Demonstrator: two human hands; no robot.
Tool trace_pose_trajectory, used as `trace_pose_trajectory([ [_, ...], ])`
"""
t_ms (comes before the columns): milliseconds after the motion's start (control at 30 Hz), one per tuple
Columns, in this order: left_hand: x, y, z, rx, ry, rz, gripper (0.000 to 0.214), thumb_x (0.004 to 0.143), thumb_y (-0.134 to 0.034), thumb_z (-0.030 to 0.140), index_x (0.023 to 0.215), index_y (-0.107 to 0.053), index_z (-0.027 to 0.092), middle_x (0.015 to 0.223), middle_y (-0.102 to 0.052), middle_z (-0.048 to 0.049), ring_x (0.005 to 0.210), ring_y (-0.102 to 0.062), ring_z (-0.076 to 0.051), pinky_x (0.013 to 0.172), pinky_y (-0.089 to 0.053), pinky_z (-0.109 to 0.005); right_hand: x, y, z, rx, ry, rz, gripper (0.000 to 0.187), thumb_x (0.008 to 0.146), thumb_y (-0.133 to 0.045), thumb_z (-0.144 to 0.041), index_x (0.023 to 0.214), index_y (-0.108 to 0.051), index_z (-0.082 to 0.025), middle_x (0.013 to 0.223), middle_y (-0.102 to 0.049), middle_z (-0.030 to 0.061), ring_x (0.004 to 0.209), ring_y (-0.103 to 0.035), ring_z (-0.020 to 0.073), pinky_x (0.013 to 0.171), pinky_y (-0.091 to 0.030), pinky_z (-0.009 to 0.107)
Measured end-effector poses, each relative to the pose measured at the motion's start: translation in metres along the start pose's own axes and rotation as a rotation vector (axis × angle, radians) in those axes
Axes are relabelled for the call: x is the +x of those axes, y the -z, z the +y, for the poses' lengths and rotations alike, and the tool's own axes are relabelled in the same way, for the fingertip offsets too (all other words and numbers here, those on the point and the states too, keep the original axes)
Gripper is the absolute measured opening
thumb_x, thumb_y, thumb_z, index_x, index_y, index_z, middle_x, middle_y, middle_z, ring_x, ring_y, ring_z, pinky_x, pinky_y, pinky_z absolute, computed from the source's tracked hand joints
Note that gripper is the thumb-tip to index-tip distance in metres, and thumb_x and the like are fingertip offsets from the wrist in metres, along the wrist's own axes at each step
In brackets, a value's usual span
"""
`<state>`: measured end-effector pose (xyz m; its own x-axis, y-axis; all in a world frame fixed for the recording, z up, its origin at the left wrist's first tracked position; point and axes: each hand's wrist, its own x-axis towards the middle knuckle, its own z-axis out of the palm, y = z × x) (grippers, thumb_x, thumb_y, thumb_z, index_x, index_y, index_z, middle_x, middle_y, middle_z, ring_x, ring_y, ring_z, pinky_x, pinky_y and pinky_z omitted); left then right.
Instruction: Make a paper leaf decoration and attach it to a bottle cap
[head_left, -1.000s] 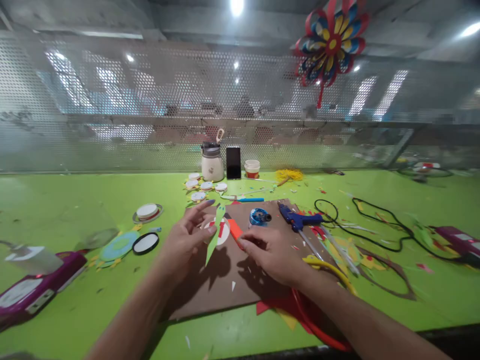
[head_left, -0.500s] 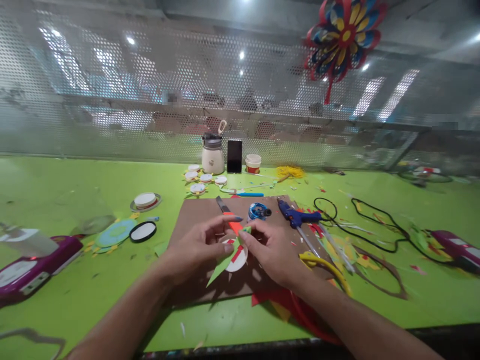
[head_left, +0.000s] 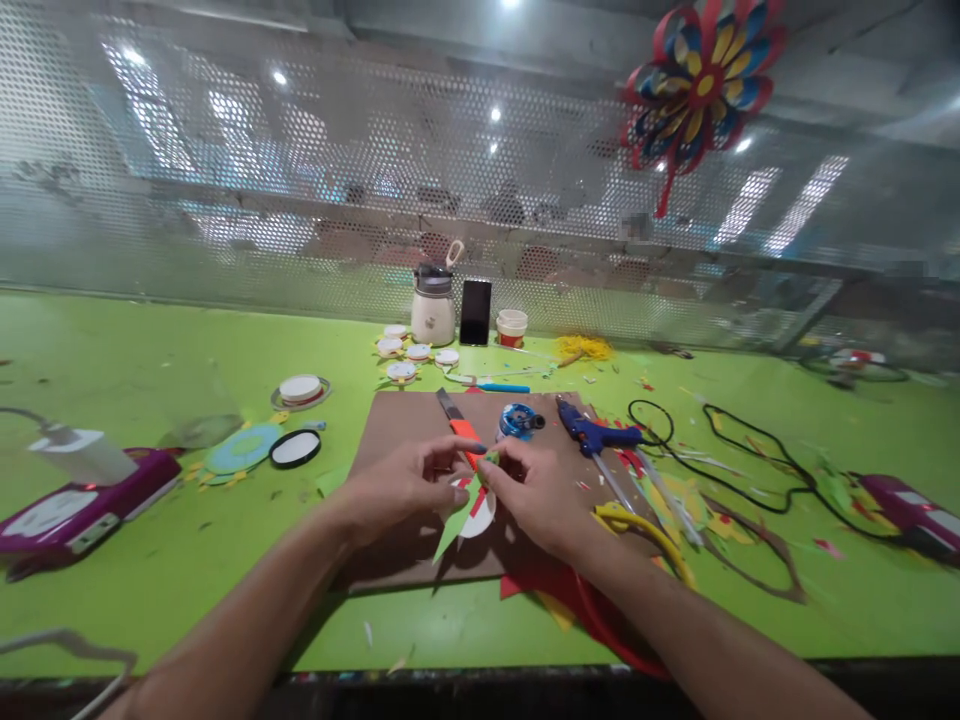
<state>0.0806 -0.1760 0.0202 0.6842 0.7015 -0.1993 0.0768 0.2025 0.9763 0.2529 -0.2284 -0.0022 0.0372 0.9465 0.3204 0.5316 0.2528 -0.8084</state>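
Note:
Between both hands is a strip of light green paper (head_left: 451,534), its pointed end hanging down to the left. My left hand (head_left: 409,485) pinches it with thumb and fingers. My right hand (head_left: 529,490) has thumb and forefinger closed on the strip's upper end. Just below the fingertips a white paper disc (head_left: 480,518) with red strips lies over the brown board (head_left: 397,420), partly covered by the green strip. An orange utility knife (head_left: 463,428) rests on the board behind my fingers. Beside it stands a blue-patterned roll or small pot (head_left: 516,420).
A blue glue gun (head_left: 596,432) lies right of the board, its black cord trailing right. Yellow-handled scissors (head_left: 649,535) are near my right forearm. Purple power strips (head_left: 97,525) sit at both sides. A bottle (head_left: 433,310), phone (head_left: 475,312) and cup (head_left: 512,327) stand behind.
The view has shifted slightly. The green strip's lower tip has swung a little to the right and up, while both hands keep their pinch on it.

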Motion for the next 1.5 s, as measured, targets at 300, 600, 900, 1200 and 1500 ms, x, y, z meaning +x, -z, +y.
trace_pose_trajectory([
  [300,0.003,-0.003,-0.003,0.039,-0.047,0.006,0.054,0.061,-0.075,0.018,0.113,-0.063,0.015,0.077,-0.061,-0.0019,0.060,-0.049,-0.011,0.052,-0.036,-0.023,-0.002,-0.005,-0.001,0.099,-0.090,-0.053,0.023,0.087,-0.055,-0.039,0.087,-0.062,-0.016,0.054,-0.046,-0.0052,0.051,-0.047,0.0118,0.049,-0.036,0.023],
  [600,0.006,-0.002,-0.005,0.119,-0.089,-0.005,0.072,0.066,-0.070,0.015,0.133,-0.044,0.017,0.079,-0.055,0.0005,0.068,-0.049,-0.012,0.058,-0.034,-0.025,-0.002,-0.012,0.006,0.221,-0.095,-0.051,0.023,0.084,-0.059,-0.032,0.101,-0.061,-0.018,0.061,-0.051,-0.0038,0.055,-0.050,0.0128,0.050,-0.040,0.024],
  [900,0.006,-0.001,-0.005,0.146,-0.129,0.004,0.075,0.067,-0.070,0.015,0.136,-0.043,0.018,0.080,-0.052,0.0008,0.065,-0.047,-0.010,0.056,-0.033,-0.024,-0.001,-0.015,0.006,0.513,-0.167,-0.078,0.053,0.071,-0.065,-0.023,0.121,-0.047,-0.019,0.068,-0.056,-0.0043,0.059,-0.056,0.0139,0.053,-0.045,0.025],
  [1200,0.005,0.000,-0.009,0.125,-0.049,-0.005,0.069,0.070,-0.070,0.017,0.134,-0.044,0.015,0.070,-0.053,0.0034,0.060,-0.049,-0.010,0.057,-0.037,-0.024,0.002,-0.018,0.013,0.533,-0.182,-0.081,0.058,0.070,-0.064,-0.018,0.125,-0.045,-0.019,0.063,-0.054,-0.0072,0.052,-0.052,0.0111,0.046,-0.044,0.022],
  [1500,0.016,0.014,-0.012,-0.042,-0.032,0.091,0.064,0.063,-0.073,0.010,0.123,-0.052,0.017,0.076,-0.060,-0.0001,0.062,-0.058,-0.012,0.053,-0.042,-0.022,0.002,0.001,-0.010,0.265,-0.275,-0.082,0.049,0.080,-0.058,-0.030,0.125,-0.048,-0.015,0.069,-0.060,0.0001,0.054,-0.059,0.0155,0.051,-0.047,0.028],
])
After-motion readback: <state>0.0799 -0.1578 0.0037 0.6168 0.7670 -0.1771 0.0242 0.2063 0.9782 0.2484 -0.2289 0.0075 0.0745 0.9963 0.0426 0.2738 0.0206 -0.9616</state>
